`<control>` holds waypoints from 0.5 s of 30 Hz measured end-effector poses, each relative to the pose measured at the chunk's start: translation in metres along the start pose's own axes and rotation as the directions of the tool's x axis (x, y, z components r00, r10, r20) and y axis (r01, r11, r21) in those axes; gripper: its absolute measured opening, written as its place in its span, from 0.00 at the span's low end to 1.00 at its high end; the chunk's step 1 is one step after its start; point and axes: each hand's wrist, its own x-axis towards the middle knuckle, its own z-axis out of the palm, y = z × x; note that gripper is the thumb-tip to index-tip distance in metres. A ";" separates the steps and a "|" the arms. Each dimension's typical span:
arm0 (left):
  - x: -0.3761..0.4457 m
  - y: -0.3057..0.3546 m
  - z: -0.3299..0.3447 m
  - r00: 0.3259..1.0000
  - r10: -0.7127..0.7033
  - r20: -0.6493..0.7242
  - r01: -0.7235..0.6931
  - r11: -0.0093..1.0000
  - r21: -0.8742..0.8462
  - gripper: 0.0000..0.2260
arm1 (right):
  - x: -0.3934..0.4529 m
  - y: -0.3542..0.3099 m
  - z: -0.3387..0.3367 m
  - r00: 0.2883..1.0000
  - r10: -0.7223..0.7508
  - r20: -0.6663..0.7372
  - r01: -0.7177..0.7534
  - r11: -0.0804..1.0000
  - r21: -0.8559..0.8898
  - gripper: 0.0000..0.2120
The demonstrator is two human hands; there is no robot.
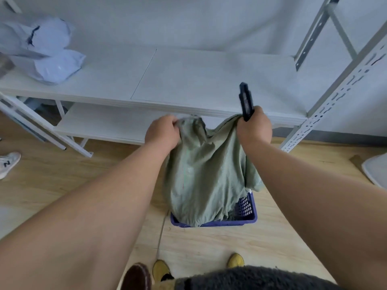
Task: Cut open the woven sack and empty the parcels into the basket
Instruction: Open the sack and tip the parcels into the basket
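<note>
A pale green woven sack [206, 174] hangs upside down over a blue plastic basket [248, 208] on the floor, its lower end inside the basket. My left hand [162, 132] grips the sack's upper left corner. My right hand [254, 125] grips the upper right corner together with a black cutter [245, 99] that sticks up from the fist. The sack hides what lies in the basket, and no parcels show there.
A white metal shelf unit [188, 80] stands right behind the sack, with pale blue parcels [41, 51] on its left end. Its perforated upright [335, 97] rises at the right. Someone's shoe [8, 164] is at the left edge. My own feet are below on the wooden floor.
</note>
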 end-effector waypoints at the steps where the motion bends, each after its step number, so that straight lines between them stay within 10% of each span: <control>1: 0.001 0.004 -0.001 0.993 0.010 -0.115 -0.020 0.996 -0.083 0.08 | 0.003 0.001 -0.002 0.998 0.007 -0.070 -0.005 1.000 0.029 0.05; 4: 0.003 0.013 0.003 0.985 0.067 -0.159 -0.099 0.975 -0.199 0.08 | 0.011 0.007 -0.007 0.987 0.002 -0.162 0.014 0.995 0.094 0.04; 7: -0.007 0.017 0.020 0.986 0.064 0.151 -0.057 0.997 -0.048 0.16 | 0.011 0.012 -0.004 0.996 0.017 0.089 -0.018 1.000 0.012 0.08; 15: -0.031 0.062 0.074 0.928 0.209 0.308 -0.174 0.975 -0.139 0.27 | 0.004 0.025 -0.002 0.911 -0.075 0.405 -0.029 0.969 0.245 0.05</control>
